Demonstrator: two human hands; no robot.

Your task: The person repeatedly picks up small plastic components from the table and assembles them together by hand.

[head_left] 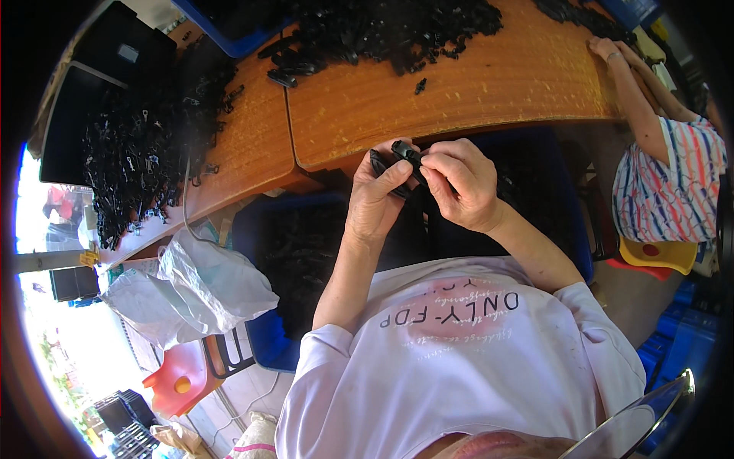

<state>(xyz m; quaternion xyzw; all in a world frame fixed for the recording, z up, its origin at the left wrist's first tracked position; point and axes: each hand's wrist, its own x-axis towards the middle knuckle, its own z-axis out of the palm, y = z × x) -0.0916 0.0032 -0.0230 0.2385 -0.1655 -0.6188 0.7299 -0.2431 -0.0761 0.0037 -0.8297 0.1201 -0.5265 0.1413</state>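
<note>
Just off the near edge of the wooden table, my left hand (373,195) is closed around small black plastic parts (405,151), one sticking up between thumb and fingers. The fingers of my right hand (464,186) are pinched together against the end of the same piece. What exactly sits between those fingertips is hidden. A heap of similar black parts (367,34) lies across the far side of the table, and a single small black piece (420,86) rests apart from it.
Another black heap (138,153) covers the left table end. Below the table edge stands a blue bin (271,344) with dark parts, beside a white plastic bag (218,283) and a pink stool (183,380). At right, a co-worker in a striped top (661,191) reaches onto the table (474,84).
</note>
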